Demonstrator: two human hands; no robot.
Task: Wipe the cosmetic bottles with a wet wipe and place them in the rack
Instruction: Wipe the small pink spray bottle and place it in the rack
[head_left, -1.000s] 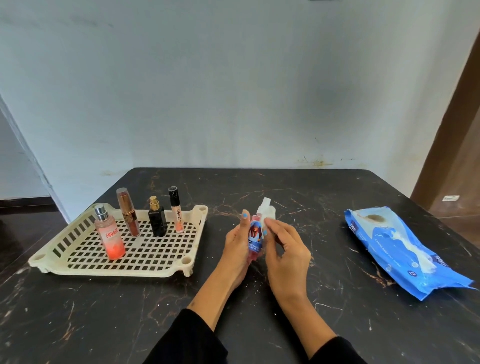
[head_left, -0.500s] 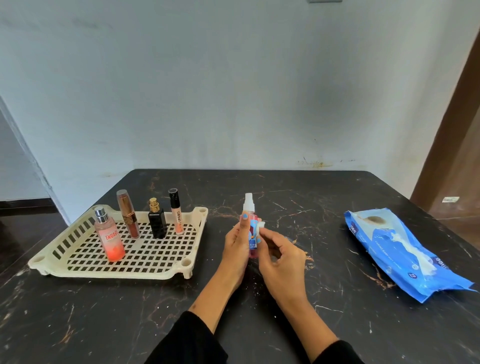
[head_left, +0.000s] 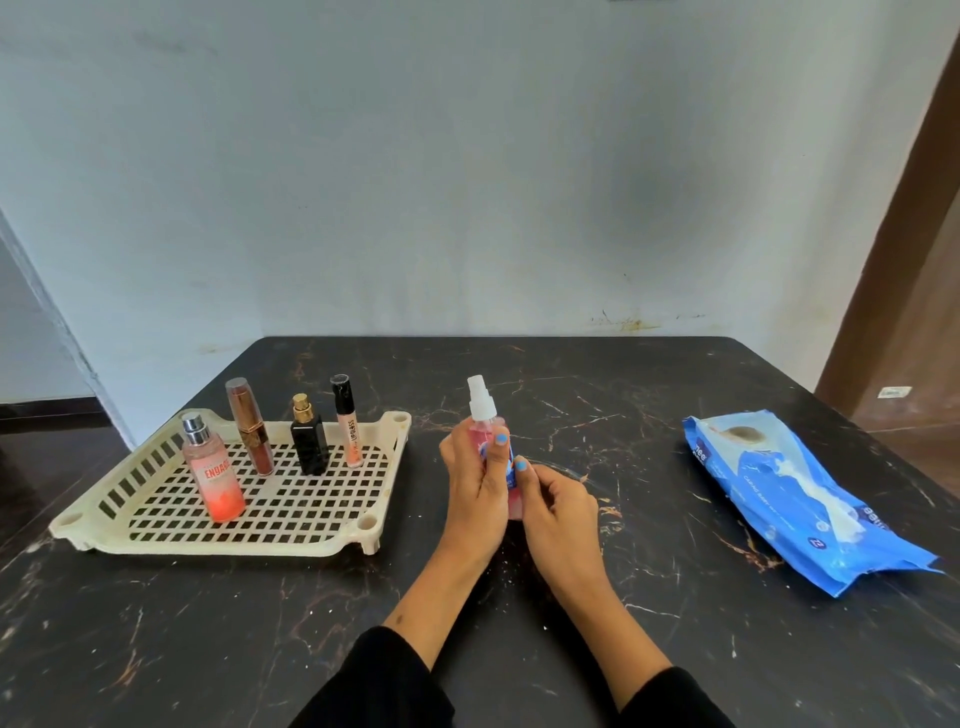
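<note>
A pink spray bottle (head_left: 481, 422) with a white nozzle stands upright over the middle of the black table. My left hand (head_left: 475, 483) grips its body from the left. My right hand (head_left: 561, 506) is curled against the bottle's lower part, and the wet wipe is hidden inside its fingers. To the left, the cream slotted rack (head_left: 234, 545) holds a pink Engage bottle (head_left: 214, 470), a brown tube (head_left: 249, 426), a small black bottle (head_left: 309, 441) and a lip gloss (head_left: 347, 421), all upright.
A blue pack of wet wipes (head_left: 795, 493) lies on the right side of the black marble table (head_left: 623, 405). A white wall stands behind the table, and a brown door frame (head_left: 893, 249) rises at the far right.
The white wipe that covered the nozzle a second ago has gone down with my right hand to the bottle's lower part. The nozzle now shows bare and the bottle stands straighter.
</note>
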